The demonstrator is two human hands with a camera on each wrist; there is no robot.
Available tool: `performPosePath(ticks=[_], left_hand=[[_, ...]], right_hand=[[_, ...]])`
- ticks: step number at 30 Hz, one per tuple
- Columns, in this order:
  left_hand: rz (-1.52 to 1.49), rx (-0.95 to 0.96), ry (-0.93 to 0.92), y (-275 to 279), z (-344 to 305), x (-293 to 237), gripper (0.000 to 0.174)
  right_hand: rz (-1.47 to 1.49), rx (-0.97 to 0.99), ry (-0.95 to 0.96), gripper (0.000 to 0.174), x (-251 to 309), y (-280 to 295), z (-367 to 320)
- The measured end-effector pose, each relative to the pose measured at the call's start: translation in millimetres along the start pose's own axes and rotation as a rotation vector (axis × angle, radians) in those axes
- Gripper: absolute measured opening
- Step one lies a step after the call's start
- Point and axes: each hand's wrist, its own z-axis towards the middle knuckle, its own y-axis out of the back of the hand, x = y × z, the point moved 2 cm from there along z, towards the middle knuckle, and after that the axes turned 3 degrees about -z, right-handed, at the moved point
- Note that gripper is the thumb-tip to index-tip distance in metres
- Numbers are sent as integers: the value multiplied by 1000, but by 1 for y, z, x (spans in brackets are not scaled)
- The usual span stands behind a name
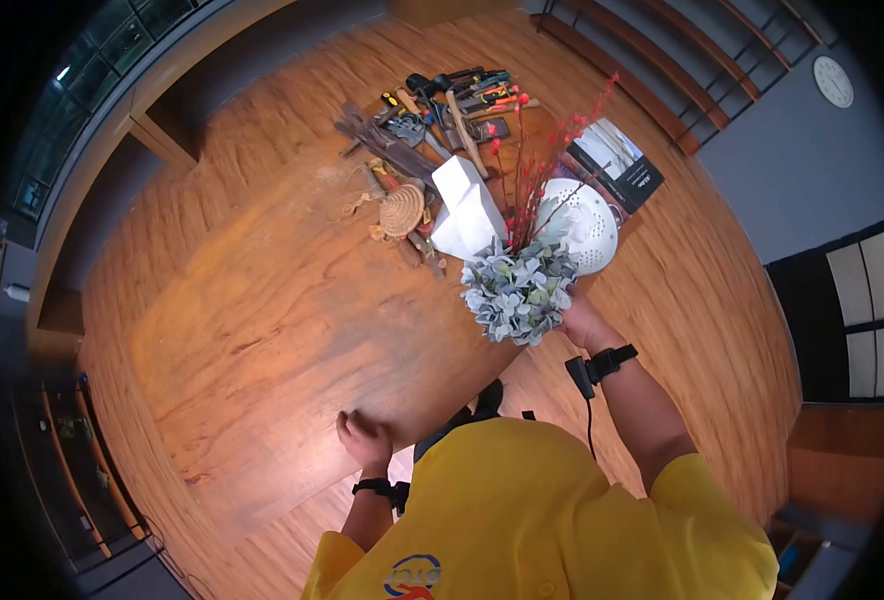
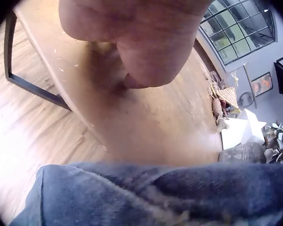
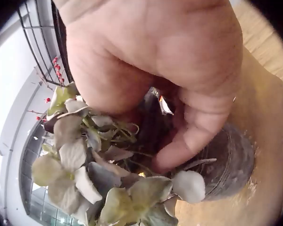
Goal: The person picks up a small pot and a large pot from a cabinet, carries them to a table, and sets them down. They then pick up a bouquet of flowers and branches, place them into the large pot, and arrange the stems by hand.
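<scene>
My right hand (image 1: 584,322) is at the table's right side, next to a bunch of grey-blue artificial flowers (image 1: 518,290). In the right wrist view its fingers curl round the upper part of a dark grey vase (image 3: 231,165), just below the blooms. Part of the vase's neck is hidden behind the hand and petals. Red berry branches (image 1: 529,180) rise behind the flowers. My left hand (image 1: 364,440) rests at the near edge of the wooden table (image 1: 262,330), fingers loosely bent and holding nothing.
A white angular object (image 1: 467,215) stands behind the flowers, with a white colander (image 1: 592,235) and a book (image 1: 617,165) to the right. Farther back lie several hand tools (image 1: 452,110). A cone-shaped woven hat (image 1: 402,210) sits left of the white object.
</scene>
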Motion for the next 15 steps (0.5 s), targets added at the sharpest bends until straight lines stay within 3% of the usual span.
performPosePath(ticks=[7,9,15], left_hand=[[-37,55,-5,12,5,8,50],[-52,30,-62,12,9,12,46],[-12,-16,-32,7,23,22,28]], right_hand=[[-27,-25,43,50,0,4,8],[-54,-20,-47,40,16,-3,-2],[-34,18,-15,45,-10,9,21]])
